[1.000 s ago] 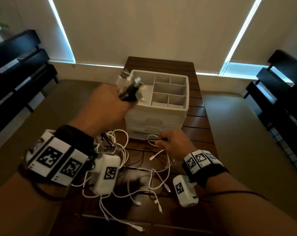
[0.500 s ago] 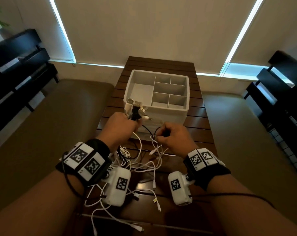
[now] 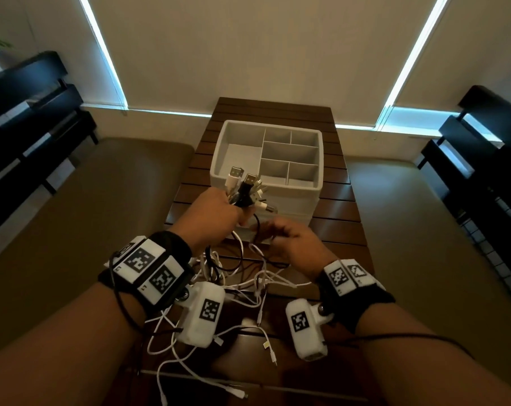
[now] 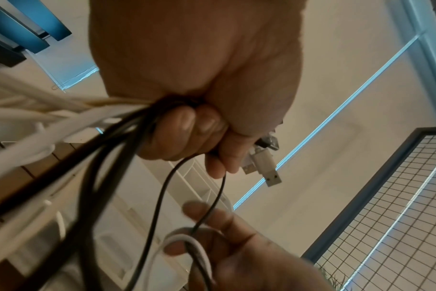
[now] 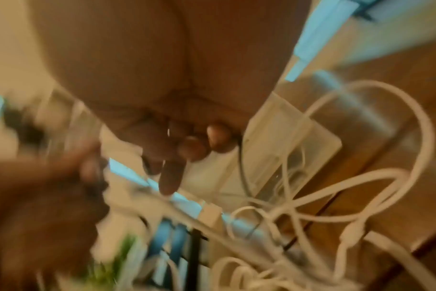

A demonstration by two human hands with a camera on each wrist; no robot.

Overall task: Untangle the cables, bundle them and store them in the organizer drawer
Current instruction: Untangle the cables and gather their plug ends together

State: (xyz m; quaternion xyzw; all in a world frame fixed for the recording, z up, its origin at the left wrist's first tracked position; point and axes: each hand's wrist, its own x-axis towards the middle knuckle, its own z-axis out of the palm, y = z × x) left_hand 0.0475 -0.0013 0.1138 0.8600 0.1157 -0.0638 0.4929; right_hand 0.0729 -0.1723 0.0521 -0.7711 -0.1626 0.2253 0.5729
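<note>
1. The left hand (image 4: 199, 74) fills the upper middle of the frame, its fingers (image 4: 184, 126) curled tight round a bundle of cables (image 4: 92, 126), white and black together.
2. The USB plugs (image 4: 264, 163) of that bundle stick out past the fist toward the right (one white-bodied, at least one dark).
3. A thin black cable (image 4: 162, 187) loops down from the fist.
4. Below, the right hand (image 4: 236, 250), blurred, pinches that black cable together with a white cable loop (image 4: 187, 239).
5. Behind the cables stands the white organizer (image 4: 142, 212), out of focus, on the slatted wooden table (image 4: 20, 173).
</note>
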